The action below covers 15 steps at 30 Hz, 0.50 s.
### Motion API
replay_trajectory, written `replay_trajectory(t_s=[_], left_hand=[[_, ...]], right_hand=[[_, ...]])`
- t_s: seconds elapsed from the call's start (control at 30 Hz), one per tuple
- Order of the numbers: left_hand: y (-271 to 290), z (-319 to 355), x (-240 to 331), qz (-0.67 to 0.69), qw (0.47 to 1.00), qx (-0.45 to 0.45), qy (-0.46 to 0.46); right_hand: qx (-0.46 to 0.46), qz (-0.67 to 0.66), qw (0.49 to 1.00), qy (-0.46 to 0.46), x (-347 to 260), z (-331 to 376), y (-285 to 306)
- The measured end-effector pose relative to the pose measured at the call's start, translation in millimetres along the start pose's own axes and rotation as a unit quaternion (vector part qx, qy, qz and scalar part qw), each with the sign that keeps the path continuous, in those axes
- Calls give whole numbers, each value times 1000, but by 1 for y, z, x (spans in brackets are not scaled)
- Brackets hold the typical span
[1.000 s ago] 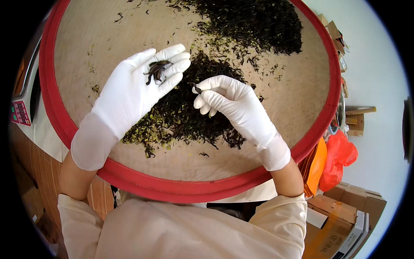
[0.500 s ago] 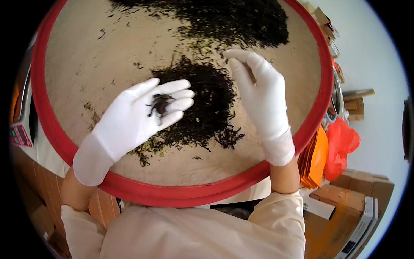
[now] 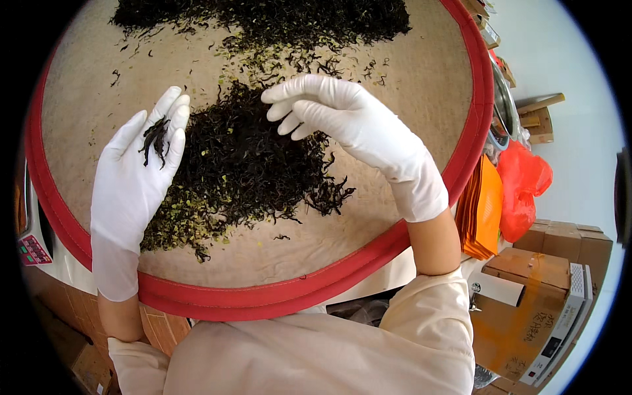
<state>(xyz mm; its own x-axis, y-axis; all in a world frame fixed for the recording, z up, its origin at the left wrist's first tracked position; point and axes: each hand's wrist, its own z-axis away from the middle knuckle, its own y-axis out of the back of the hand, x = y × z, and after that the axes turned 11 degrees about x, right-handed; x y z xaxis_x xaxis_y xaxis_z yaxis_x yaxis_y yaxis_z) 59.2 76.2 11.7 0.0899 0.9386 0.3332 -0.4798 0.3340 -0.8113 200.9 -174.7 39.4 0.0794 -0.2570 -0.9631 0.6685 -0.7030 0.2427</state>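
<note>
My left hand (image 3: pixel 135 174), in a white glove, is turned palm up at the left of the near pile. A small bunch of dark, twisted tea leaves (image 3: pixel 156 140) rests cupped in its fingers. Above the far right part of the near pile of tea leaves (image 3: pixel 243 155) hovers my right hand (image 3: pixel 349 122), also gloved in white. Its fingers are bent and apart, with nothing seen between them. Yellow-green bits (image 3: pixel 174 214) are mixed into the pile's near left edge. The pile lies on a round, cloth-lined tray (image 3: pixel 316 295) with a red rim.
A larger heap of dark leaves (image 3: pixel 316 20) spreads along the tray's far side, with scattered bits before it. To the right are orange envelopes (image 3: pixel 479 210), a red plastic bag (image 3: pixel 520 187) and cardboard boxes (image 3: pixel 520 316). A scale (image 3: pixel 33 243) stands left.
My left hand has moved left, off the pile, still carrying leaves. My right hand has moved left over the pile, its fingers loosened from a pinch. The view has shifted a little.
</note>
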Motion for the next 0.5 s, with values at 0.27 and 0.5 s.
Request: replay_trajectory(t_s=[0.27,0.5], left_hand=[[4,-4,2,14,1000,-17,3],[6,-5,4,8,1000,-27,6]], right_hand=[[112,375,919,53,12,3,28],[-71,45,993,-81,15,1,-4]])
